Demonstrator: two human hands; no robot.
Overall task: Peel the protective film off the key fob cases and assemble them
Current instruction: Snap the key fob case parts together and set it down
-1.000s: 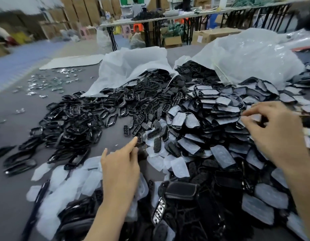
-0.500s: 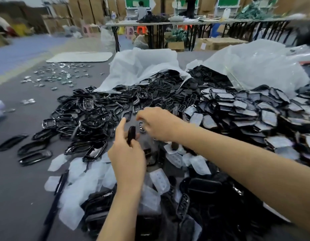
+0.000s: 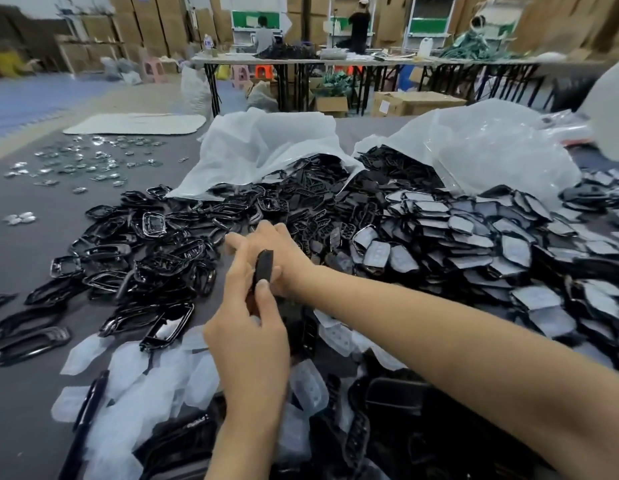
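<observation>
My left hand (image 3: 247, 336) grips a narrow black key fob part (image 3: 263, 266) upright between thumb and fingers at the centre of the view. My right hand (image 3: 275, 251) reaches across behind that part, fingers curled over the pile; what they hold is hidden. Black glossy frames (image 3: 128, 261) lie heaped to the left. Film-covered case halves (image 3: 474, 244) are stacked in rows on the right. Peeled clear films (image 3: 128, 386) lie in front of my left arm.
Two white plastic bags (image 3: 266, 147) spill parts at the back of the grey table (image 3: 27, 251). Small shiny metal pieces (image 3: 83, 164) are scattered far left. A black pen (image 3: 84, 420) lies at the lower left. More tables, boxes and people stand beyond.
My right hand crossed from the right-hand stacks to the centre and now sits behind the part. My left hand picked up the black part and lifted it upright.
</observation>
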